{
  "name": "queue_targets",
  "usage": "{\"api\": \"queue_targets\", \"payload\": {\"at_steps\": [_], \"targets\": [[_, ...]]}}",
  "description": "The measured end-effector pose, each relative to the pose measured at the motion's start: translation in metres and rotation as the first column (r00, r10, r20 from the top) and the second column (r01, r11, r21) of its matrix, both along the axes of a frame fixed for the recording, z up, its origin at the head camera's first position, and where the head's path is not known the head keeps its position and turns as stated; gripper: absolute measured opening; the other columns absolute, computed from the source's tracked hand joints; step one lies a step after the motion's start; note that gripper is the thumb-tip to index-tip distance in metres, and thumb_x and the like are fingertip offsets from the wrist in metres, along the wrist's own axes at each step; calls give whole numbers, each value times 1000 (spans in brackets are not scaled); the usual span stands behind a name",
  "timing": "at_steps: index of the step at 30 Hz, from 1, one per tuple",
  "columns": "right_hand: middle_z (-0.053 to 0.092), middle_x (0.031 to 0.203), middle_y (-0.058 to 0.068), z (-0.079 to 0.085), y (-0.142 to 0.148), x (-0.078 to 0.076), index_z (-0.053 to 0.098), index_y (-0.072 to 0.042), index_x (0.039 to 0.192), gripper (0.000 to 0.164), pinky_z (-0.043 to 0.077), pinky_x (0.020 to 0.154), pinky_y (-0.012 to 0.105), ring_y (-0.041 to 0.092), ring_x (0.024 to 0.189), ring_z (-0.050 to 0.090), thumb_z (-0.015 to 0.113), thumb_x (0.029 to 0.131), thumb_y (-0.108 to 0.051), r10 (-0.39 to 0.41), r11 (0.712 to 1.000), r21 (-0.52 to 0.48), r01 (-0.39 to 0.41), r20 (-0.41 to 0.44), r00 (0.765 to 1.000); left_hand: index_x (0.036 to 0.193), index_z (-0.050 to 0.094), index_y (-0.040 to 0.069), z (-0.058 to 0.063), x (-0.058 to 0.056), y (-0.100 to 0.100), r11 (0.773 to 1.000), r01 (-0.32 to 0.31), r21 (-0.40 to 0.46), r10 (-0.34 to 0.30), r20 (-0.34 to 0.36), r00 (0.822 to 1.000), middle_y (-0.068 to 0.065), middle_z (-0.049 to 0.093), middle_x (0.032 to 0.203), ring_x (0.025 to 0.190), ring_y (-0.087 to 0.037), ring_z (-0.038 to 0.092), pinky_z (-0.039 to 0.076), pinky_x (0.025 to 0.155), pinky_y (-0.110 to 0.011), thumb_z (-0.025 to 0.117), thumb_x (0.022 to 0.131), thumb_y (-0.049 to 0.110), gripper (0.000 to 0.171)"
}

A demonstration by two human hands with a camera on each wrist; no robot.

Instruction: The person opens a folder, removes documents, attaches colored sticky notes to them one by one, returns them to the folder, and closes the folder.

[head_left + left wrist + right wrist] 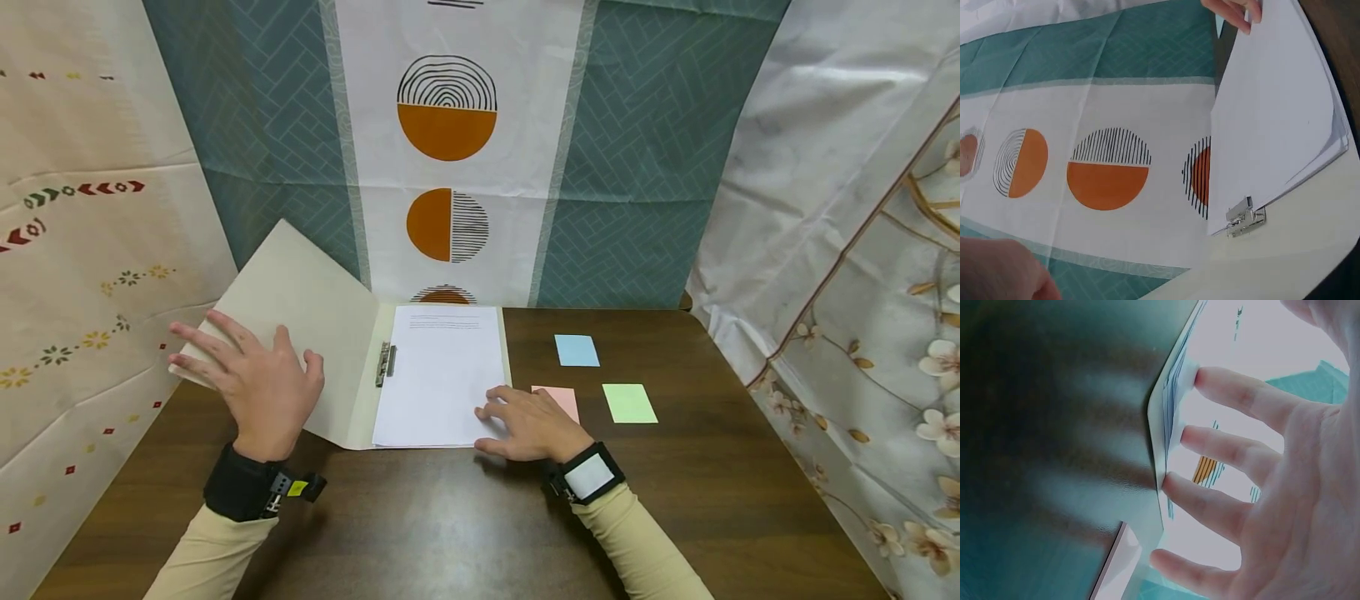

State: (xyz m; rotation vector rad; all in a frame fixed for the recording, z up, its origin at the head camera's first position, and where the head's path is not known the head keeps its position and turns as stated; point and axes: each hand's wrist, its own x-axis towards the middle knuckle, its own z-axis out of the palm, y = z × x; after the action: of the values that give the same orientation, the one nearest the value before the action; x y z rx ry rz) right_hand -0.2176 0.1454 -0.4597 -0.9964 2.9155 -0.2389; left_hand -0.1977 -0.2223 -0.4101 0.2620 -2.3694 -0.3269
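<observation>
Currently our left hand (258, 387) is spread over the cream cardboard folder (322, 300), centre-left | our right hand (534, 423), fingers spread, touches its white paper sheets (442, 371), centre | folder opened, seemingly not yet flat

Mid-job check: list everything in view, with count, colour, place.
Table: 1, brown, underneath
Folder: 1, off-white, open on table
Papers: several (exact count unclear), white, inside folder
Clip: 1, silver, at papers' left edge
Notes: 3, blue, pink, green, right of folder
Back cloth: 1, teal-and-white, behind table
Side cloths: 2, cream left, white right
Wristbands: 2, black, one per wrist
Sleeves: 2, pale yellow, forearms
Left hand: 1, bare, at folder's raised left side
Right hand: 1, bare, at papers' right edge
</observation>
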Motion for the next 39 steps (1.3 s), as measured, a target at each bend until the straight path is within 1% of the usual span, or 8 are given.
{"api": "queue_targets", "payload": {"at_steps": [5, 10, 16, 22, 24, 30, 36, 39], "targets": [[71, 153, 3, 0, -1, 0, 80, -29, 136, 49, 57, 102, 52, 19, 139, 70, 69, 102, -62, 2, 1000, 0, -2, 0, 1000, 141, 62, -13, -3, -1, -7, 1000, 13, -28, -7, 190, 982, -57, 11, 172, 161, -83, -5, 6, 127, -94, 67, 99, 31, 61], [72, 152, 2, 1, 0, -1, 81, -29, 136, 49, 56, 103, 53, 18, 138, 70, 70, 102, -62, -3, 1000, 1, 3, -11, 1000, 143, 64, -12, -8, -6, -10, 994, 78, -80, -60, 211, 976, -57, 20, 170, 158, -86, 5, 11, 120, -99, 71, 97, 29, 62], [72, 153, 2, 1, 0, -2, 81, -29, 136, 48, 56, 103, 53, 18, 138, 70, 69, 102, -62, -3, 1000, -1, 3, -13, 1000, 139, 68, -14, -19, -9, -8, 971, 209, -114, -156, 360, 920, -56, 34, 164, 154, -88, 17, 13, 113, -104, 73, 99, 28, 58], [72, 152, 2, 0, -1, -3, 80, -30, 135, 47, 56, 104, 54, 18, 138, 70, 70, 102, -62, 2, 1000, 4, -2, -18, 1000, 134, 72, -11, -27, -12, -6, 965, 246, -92, -193, 384, 903, -55, 41, 160, 153, -88, 21, 12, 107, -107, 74, 98, 25, 51], [72, 152, 2, 0, -1, -3, 80, -30, 135, 47, 56, 104, 53, 18, 138, 70, 70, 102, -62, 1, 1000, 8, -1, -24, 1000, 136, 72, -9, -27, -13, -5, 961, 262, -89, -205, 411, 888, -54, 42, 161, 154, -87, 20, 10, 107, -107, 74, 99, 26, 51], [72, 151, 2, 1, -1, -3, 81, -30, 134, 46, 56, 105, 54, 18, 138, 70, 70, 102, -61, -10, 1000, 5, 10, -18, 1000, 143, 72, -2, -38, -15, 9, 940, 334, -62, -256, 519, 815, -46, 46, 165, 158, -82, 19, 6, 108, -107, 69, 104, 33, 53], [72, 152, 2, 0, -1, -4, 80, -29, 134, 46, 56, 105, 54, 18, 138, 70, 70, 102, -61, -13, 1000, -1, 13, -8, 1000, 146, 69, -3, -46, -17, 13, 939, 344, 9, -299, 515, 803, -47, 47, 163, 157, -83, 21, 6, 105, -108, 69, 105, 38, 58], [72, 152, 2, 0, -1, -4, 80, -30, 134, 46, 57, 104, 52, 18, 138, 70, 70, 102, -61, -10, 1000, 3, 10, -16, 1000, 149, 66, -4, -46, -20, 10, 940, 339, 29, -298, 551, 779, -48, 44, 165, 156, -84, 19, 7, 103, -109, 69, 105, 46, 66]]}}
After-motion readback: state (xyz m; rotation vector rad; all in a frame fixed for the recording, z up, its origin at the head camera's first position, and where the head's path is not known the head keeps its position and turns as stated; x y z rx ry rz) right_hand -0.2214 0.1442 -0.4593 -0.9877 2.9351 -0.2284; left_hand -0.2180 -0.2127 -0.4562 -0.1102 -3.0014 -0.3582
